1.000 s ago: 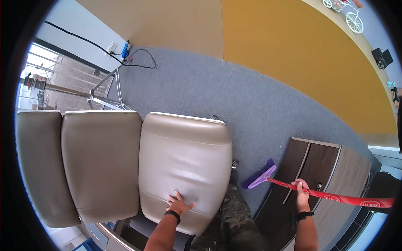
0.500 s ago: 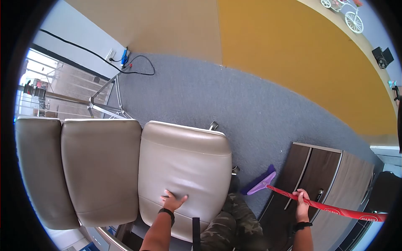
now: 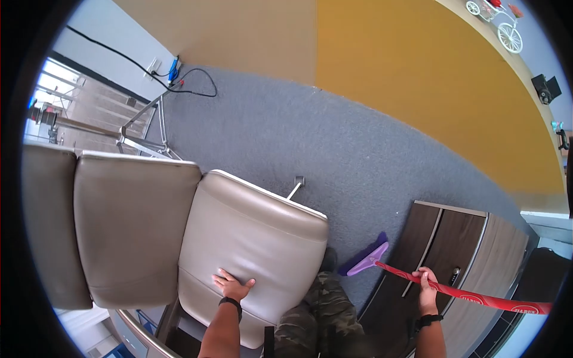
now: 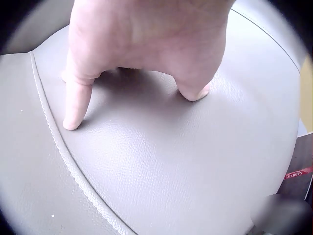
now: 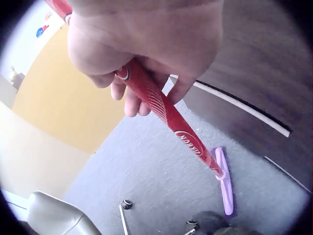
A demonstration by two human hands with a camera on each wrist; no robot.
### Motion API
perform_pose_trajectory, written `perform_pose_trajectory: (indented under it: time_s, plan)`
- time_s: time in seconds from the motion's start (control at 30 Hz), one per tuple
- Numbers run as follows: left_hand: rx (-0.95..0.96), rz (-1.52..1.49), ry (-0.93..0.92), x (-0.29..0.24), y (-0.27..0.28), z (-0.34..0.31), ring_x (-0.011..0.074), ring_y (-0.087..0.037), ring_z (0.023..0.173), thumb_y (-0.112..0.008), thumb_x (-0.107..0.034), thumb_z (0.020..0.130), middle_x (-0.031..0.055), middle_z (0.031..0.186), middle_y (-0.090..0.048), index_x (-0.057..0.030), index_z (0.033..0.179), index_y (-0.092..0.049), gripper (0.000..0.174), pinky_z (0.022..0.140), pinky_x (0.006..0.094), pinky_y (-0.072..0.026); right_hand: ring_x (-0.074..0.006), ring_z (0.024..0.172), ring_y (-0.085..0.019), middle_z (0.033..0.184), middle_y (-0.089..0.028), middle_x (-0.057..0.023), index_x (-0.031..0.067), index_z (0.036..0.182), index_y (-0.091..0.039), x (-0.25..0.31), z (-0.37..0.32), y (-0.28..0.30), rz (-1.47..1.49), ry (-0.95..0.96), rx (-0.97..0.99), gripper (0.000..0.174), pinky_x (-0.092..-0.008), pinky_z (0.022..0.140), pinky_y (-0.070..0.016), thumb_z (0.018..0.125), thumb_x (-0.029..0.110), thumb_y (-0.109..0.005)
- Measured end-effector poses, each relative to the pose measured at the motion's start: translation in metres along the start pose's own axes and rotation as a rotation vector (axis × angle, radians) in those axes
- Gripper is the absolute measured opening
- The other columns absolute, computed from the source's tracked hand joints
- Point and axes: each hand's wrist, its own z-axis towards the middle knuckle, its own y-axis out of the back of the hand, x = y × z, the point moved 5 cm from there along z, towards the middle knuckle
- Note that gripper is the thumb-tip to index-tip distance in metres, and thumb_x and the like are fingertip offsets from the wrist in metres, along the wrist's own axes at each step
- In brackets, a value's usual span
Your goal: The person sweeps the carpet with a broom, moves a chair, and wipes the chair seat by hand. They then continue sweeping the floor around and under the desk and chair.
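My left hand (image 3: pixel 234 289) rests with spread fingers on the tan leather seat of a wheeled chair (image 3: pixel 262 232). In the left wrist view its fingertips press into the padding beside a stitched seam. A broom (image 3: pixel 462 292) with a red wrapped handle is gripped by my right hand (image 3: pixel 426 285), the fingers curled round the shaft. Its purple head (image 5: pixel 225 188) is down on the grey carpet, left of a dark wood cabinet (image 3: pixel 430 232). The handle slants across the cabinet's front in the head view.
Two more tan chair sections (image 3: pixel 134 227) stand to the left. A chair caster (image 3: pixel 299 180) juts out over the carpet (image 3: pixel 256 125). A metal tripod stand (image 3: pixel 143 140) and a black cable (image 3: pixel 200 92) are at the far left. The yellow panel (image 3: pixel 418 71) borders the carpet.
The near chair has turned and shifted left, with my left hand staying on its seat. More of its caster shows. My right hand keeps hold of the broom, which has barely moved.
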Motion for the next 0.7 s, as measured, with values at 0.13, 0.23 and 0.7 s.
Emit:
perform_pose_trajectory:
  time_s: [0.13, 0.23, 0.7]
  plan:
    - [-0.028, 0.053, -0.077, 0.006, 0.004, 0.001, 0.0556, 0.009, 0.149, -0.074, -0.076, 0.069, 0.0431, 0.157, 0.013, 0.0058, 0.154, 0.017, 0.149, 0.123, 0.0554, -0.0047, -0.0197, 0.098, -0.066, 0.098, -0.072, -0.0097, 0.0018, 0.114, -0.064, 0.003, 0.004, -0.008, 0.006, 0.018, 0.032, 0.028, -0.0366, 0.099, -0.0481, 0.106, 0.026, -0.053]
    - [-0.032, 0.108, -0.125, 0.009, 0.003, 0.008, 0.0557, 0.007, 0.149, -0.074, -0.077, 0.069, 0.0424, 0.158, 0.012, 0.0056, 0.155, 0.016, 0.149, 0.123, 0.0552, -0.0059, -0.0201, 0.1, -0.065, 0.099, -0.071, -0.0094, 0.0033, 0.118, -0.062, 0.011, 0.003, -0.015, -0.014, 0.021, 0.047, 0.032, -0.037, 0.1, -0.0463, 0.107, 0.032, -0.051]
    - [-0.108, -0.034, -0.175, 0.028, 0.006, 0.006, 0.0513, 0.001, 0.152, -0.089, -0.058, 0.064, 0.0348, 0.162, 0.012, -0.0087, 0.16, 0.012, 0.148, 0.123, 0.0528, -0.0203, -0.0198, 0.096, -0.066, 0.095, -0.071, -0.0094, 0.003, 0.117, -0.063, 0.016, 0.03, -0.011, 0.005, 0.019, 0.05, 0.035, -0.0367, 0.098, -0.0468, 0.106, 0.035, -0.052]
